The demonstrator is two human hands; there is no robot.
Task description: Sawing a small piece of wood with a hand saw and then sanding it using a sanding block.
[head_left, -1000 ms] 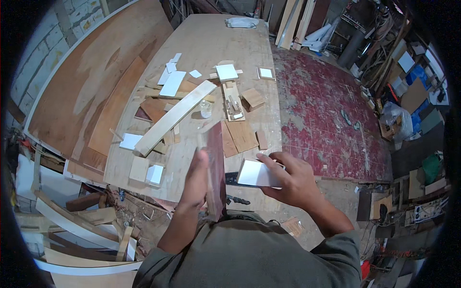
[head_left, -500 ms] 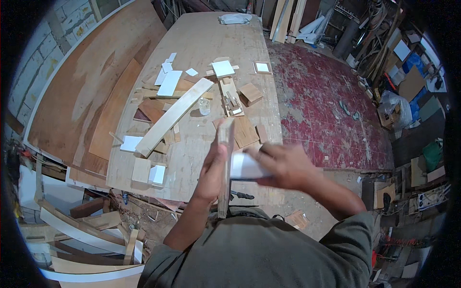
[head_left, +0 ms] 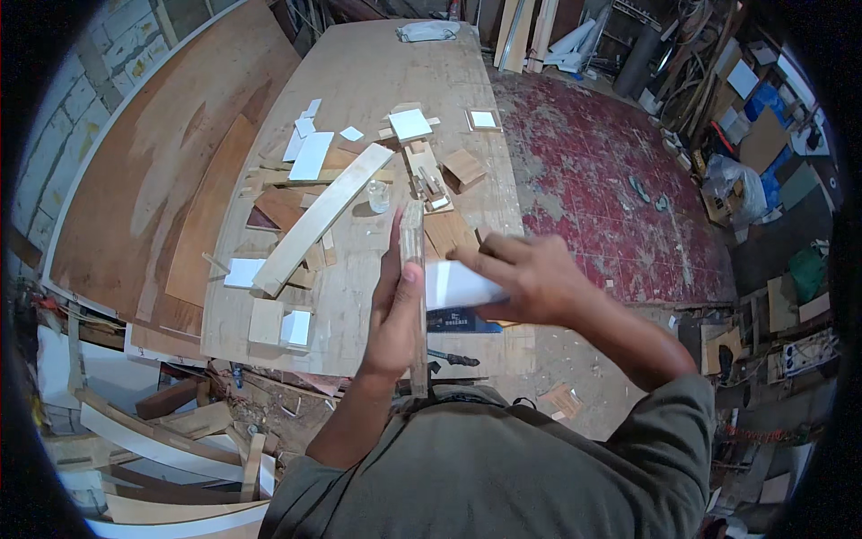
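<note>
My left hand (head_left: 393, 332) is wrapped round a wooden board (head_left: 417, 364), which stands on edge and is seen along its narrow side. Its thumb lies along the board's near edge. In my right hand (head_left: 543, 286) is a flat white piece (head_left: 458, 284), gripped by its right end. The white piece's left end meets the board's right side; the exact contact is hidden. Motion slightly blurs the white piece and the right fingers. Under the right hand lies a blue printed packet (head_left: 464, 321), with a dark-handled tool (head_left: 456, 358) nearer me.
On the plywood table (head_left: 395, 76) lie a long pale plank (head_left: 328, 216), white tiles (head_left: 311, 156), a clear jar (head_left: 378, 196), a wooden block (head_left: 464, 169) and scattered offcuts. A large wood sheet (head_left: 144, 207) leans at the left. Red floor (head_left: 611, 180) stretches out at the right.
My right hand and the white piece have shifted slightly up and left along the board. More of the blue packet shows beneath. The whole view has moved a little.
</note>
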